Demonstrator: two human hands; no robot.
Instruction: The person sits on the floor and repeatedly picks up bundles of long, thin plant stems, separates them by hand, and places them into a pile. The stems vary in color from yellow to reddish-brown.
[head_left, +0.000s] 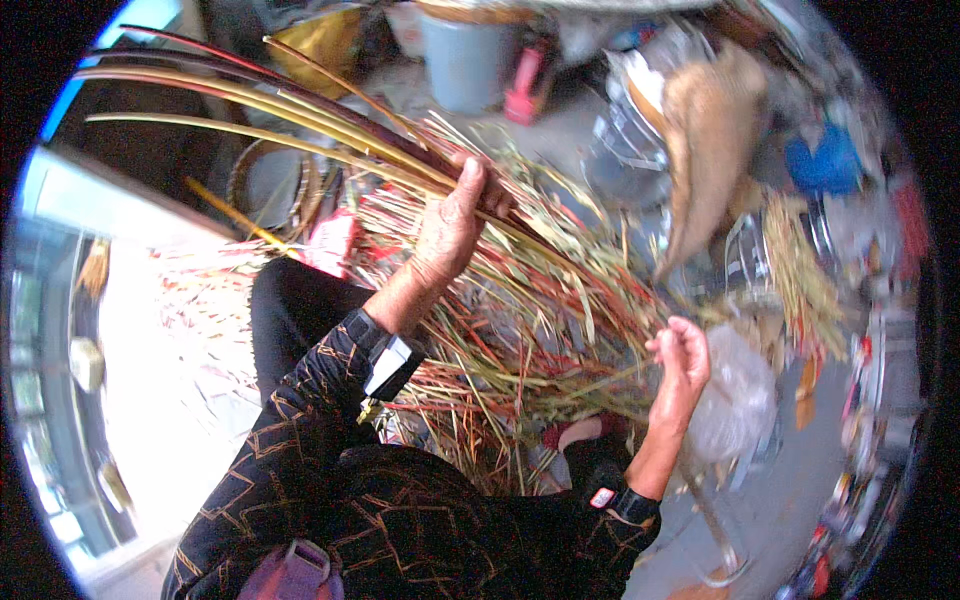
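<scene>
My left hand (457, 217) is closed around a bundle of long plant stalks (352, 135), dark red and yellow-green, whose thick ends fan out to the upper left. The bundle runs down to the right over a heap of leafy, thin stalks (517, 360) in front of my body. Near the thin end of these stalks is my right hand (684, 349), fingers curled with the tips close together. Whether it pinches a thin strand cannot be told from the blur.
A grey bucket (469, 64) and a red object (525, 86) stand beyond the heap. Clear plastic (731, 390) lies right of my right hand. Another stalk bundle (802, 277) is at the right, a blue item (825, 161) behind it. A hooked rod (712, 517) lies lower right.
</scene>
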